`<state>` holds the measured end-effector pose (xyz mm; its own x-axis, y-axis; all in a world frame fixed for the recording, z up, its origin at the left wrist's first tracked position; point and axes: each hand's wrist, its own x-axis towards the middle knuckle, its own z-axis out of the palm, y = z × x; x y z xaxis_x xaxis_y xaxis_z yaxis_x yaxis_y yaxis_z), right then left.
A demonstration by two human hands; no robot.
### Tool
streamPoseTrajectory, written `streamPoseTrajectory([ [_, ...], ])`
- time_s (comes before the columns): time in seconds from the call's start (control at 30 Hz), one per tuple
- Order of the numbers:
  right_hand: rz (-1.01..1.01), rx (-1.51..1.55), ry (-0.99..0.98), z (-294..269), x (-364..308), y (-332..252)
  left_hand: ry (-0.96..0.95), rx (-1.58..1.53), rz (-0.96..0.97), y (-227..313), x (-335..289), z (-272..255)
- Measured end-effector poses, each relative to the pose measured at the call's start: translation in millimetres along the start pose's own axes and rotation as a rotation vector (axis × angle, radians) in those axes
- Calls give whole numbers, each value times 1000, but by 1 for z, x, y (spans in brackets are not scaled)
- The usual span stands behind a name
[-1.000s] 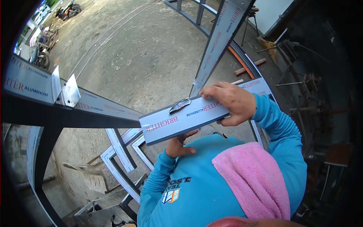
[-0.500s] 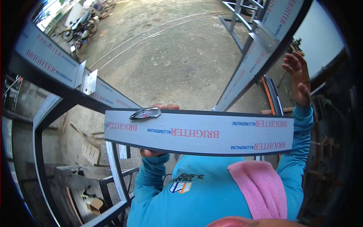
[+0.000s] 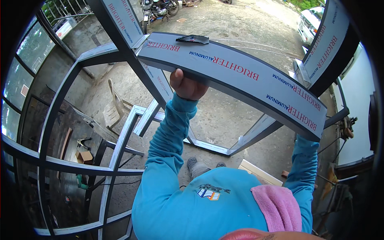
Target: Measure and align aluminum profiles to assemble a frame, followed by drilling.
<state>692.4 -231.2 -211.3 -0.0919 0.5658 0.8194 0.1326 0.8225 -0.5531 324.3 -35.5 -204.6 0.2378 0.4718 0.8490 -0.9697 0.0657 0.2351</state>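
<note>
A dark aluminium bar (image 3: 236, 76) with white printed film on its broad face spans from left to right in front of me. My left hand (image 3: 188, 85) is closed on its lower edge near the left end, thumb showing. At the right end, my right sleeve (image 3: 303, 160) goes up behind the bar, which hides that hand. A small crumpled dark packet (image 3: 193, 39) lies on top of the bar. The bar's left end meets a metal bracket (image 3: 140, 41) on the left upright (image 3: 120, 24). Another bracket (image 3: 301, 74) sits on the right upright (image 3: 330, 50).
A filmed metal frame (image 3: 76, 166) stands close on my left. Beyond it are a plastic chair (image 3: 113, 108) and a cardboard box (image 3: 84, 157). A bottom rail (image 3: 212, 148) joins the uprights low down. A motorcycle (image 3: 158, 9) and a white vehicle (image 3: 310, 24) stand farther off.
The bar has moved away from me to between the uprights, its right end now lower. My right hand, open in the air before, has gone behind the bar. My left hand keeps its hold.
</note>
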Motion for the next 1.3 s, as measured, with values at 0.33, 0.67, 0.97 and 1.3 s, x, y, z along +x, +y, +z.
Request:
streamPoseTrajectory([
  [0.33,-19,-111,128,-6,72,46,150,-57,-101,21,17,6],
  [0.67,0,-248,303,5,93,58,309,80,-84,18,17,14],
  [0.97,-518,-392,340,38,80,42,239,8,-141,20,7,12],
  [1.3,-526,-832,-33,44,78,-9,233,-3,-179,24,8,12],
])
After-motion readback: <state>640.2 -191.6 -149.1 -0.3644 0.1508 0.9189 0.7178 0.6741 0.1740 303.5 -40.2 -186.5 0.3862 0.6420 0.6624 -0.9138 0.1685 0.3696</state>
